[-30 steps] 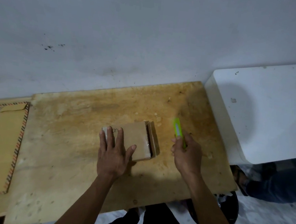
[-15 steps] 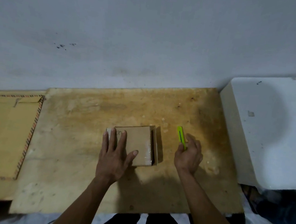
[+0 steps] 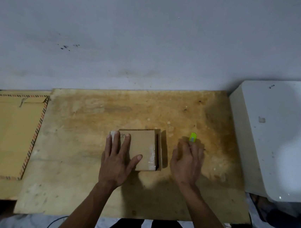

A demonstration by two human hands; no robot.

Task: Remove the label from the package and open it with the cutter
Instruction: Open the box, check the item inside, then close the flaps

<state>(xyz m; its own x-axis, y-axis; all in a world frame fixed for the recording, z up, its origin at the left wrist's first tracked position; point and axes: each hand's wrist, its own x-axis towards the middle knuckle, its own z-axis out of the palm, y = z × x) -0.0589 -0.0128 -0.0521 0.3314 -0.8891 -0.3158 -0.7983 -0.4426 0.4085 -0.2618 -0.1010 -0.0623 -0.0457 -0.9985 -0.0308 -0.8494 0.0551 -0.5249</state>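
A worn wooden bench fills the middle of the frame, its top yellow-brown with pale stains and small dark spots. Behind it, in the upper half of the frame, stands a plain grey-white wall with a few dark specks at the upper left. At the left edge of the frame a flat yellow cardboard sheet with a striped border lies beside the bench. At the right a white block-like object stands against the bench side.

The cardboard package lies in the centre of the bench, with clear tape along its right edge and one flap standing up on the right side. The left hand rests flat and open on the left part of the package, fingers spread, pressing on it and closing around nothing. The right hand is just to the right of the package, low over the bench. The green cutter shows beyond its fingertips; whether the grip of this hand holds the cutter or only covers it, I cannot tell
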